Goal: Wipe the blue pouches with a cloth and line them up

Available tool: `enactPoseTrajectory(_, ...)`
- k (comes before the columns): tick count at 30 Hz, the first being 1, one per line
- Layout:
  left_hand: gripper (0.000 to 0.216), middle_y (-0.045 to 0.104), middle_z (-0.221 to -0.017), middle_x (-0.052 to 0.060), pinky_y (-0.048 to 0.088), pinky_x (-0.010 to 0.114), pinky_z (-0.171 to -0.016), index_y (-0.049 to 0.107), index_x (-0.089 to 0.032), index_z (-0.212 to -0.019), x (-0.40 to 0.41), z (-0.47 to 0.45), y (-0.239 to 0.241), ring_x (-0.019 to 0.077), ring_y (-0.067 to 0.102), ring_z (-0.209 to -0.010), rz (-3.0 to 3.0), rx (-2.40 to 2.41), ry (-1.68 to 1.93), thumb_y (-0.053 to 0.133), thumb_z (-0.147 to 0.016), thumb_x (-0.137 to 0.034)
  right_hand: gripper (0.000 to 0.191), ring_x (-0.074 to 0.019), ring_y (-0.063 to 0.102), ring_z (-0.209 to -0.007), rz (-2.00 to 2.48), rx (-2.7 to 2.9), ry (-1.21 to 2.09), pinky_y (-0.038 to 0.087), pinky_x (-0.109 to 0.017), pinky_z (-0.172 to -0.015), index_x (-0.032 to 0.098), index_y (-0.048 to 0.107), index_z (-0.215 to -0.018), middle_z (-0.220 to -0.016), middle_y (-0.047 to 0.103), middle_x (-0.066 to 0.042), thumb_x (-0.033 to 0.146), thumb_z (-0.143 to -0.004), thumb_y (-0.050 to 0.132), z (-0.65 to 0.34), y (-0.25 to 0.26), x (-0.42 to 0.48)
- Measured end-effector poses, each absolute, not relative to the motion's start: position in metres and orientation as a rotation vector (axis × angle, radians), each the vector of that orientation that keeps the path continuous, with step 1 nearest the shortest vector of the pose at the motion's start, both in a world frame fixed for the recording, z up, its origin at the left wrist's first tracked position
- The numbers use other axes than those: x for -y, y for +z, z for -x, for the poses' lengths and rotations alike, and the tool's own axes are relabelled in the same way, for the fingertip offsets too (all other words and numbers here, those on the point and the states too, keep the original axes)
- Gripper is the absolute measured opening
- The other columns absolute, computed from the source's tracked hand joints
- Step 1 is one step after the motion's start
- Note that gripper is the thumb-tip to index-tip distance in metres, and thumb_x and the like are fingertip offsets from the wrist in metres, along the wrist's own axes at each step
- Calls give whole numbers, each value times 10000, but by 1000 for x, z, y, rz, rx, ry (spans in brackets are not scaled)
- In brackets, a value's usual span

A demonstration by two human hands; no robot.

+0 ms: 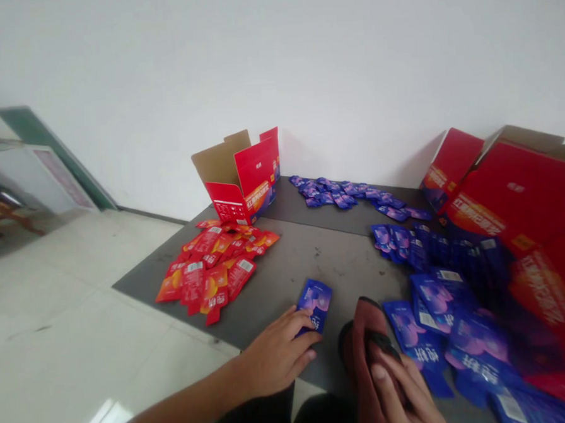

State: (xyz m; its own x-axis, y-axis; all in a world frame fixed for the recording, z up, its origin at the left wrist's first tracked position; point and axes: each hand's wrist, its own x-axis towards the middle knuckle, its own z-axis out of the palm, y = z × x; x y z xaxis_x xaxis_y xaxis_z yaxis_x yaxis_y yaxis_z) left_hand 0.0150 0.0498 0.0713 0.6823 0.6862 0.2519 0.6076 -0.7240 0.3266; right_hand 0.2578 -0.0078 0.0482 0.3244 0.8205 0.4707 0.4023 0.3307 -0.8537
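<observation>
Blue packet (318, 296) points lengthwise away-right — left hand (284, 347) touching, can't tell grip; right hand (405, 385) clasping maroon item (365, 371).

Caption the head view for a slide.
Left hand on a blue packet; right hand gripping a reddish-brown item; red packets at left.

From my head, the view faces forward and down, close above my fingers (307, 340), across the bench (303, 248) to the white wall (351, 75).
</observation>
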Motion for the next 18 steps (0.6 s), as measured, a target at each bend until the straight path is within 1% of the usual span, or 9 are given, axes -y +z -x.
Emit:
enactPoseTrajectory(3,364,618,-1421,48,221,457,-1313,583,-220,-1412,-20,-6,72,209,425,-1481,-2738,-1070,506,518,-1063,-301,288,-256,730,-975,1331,1266,450,576,-366,-862,264,831,-1047,-1052,794,-73,489,-895,735,-262,44,7)
enactPoseTrajectory(5,417,557,-1527,24,171,490,-1320,530,-223,-1477,-7,0,67,219,357,-1526,-2817,-1121,481,511,-1067,-295,320,-274,717,-1029,1371,1206,492,556,-402,-931,259,833,-1048,-1089,797,-80,507,-861,759,-264,40,6)
enactPoseTrajectory(6,439,517,-1571,16,171,496,-1317,509,-221,-1500,-2,3,62,227,330,-1540,-2854,-1160,477,510,-1066,-285,341,-285,708,-1065,1391,1167,524,539,-423,-975,253,833,-1048,-1112,795,-86,517,-841,775,-265,38,5)
enactPoseTrajectory(8,468,453,-1625,10,227,475,-1299,487,-207,-1526,6,7,48,240,307,-1550,-2911,-1242,498,509,-1060,-250,393,-301,699,-1116,1413,1087,631,508,-455,-1038,244,828,-1073,-1155,790,-94,535,-811,797,-266,40,2)
enactPoseTrajectory(10,478,428,-1642,20,307,431,-1264,485,-183,-1531,11,10,33,244,313,-1546,-2944,-1289,562,506,-1054,-212,428,-299,701,-1133,1416,1006,732,507,-462,-1044,247,805,-1144,-1195,781,-95,546,-840,768,-265,52,-3)
enactPoseTrajectory(12,484,435,-1637,41,351,402,-1241,485,-156,-1531,13,10,21,237,328,-1540,-2963,-1263,639,486,-1046,-156,408,-278,706,-1119,1409,1039,717,526,-436,-1015,261,788,-1184,-1208,773,-85,530,-882,736,-261,74,-11)
enactPoseTrajectory(15,471,499,-1590,76,383,391,-1226,520,-126,-1500,12,9,11,226,391,-1509,-2965,-1185,789,441,-1038,-93,292,-230,704,-1044,1353,1407,497,554,-368,-939,295,801,-1139,-1138,765,-59,464,-909,738,-245,111,-24)
enactPoseTrajectory(17,438,587,-1509,88,428,393,-1196,575,-128,-1450,10,7,7,221,488,-1441,-2954,-1158,919,405,-1047,-91,231,-207,697,-1016,1249,1744,388,564,-339,-896,318,798,-1142,-1114,749,-53,409,-950,707,-230,123,-32)
enactPoseTrajectory(18,413,650,-1431,91,460,394,-1170,622,-134,-1396,9,6,6,217,558,-1372,-2936,-1153,991,391,-1056,-103,224,-203,695,-1021,1190,1919,361,566,-336,-891,330,790,-1161,-1119,743,-54,388,-971,686,-222,123,-35)
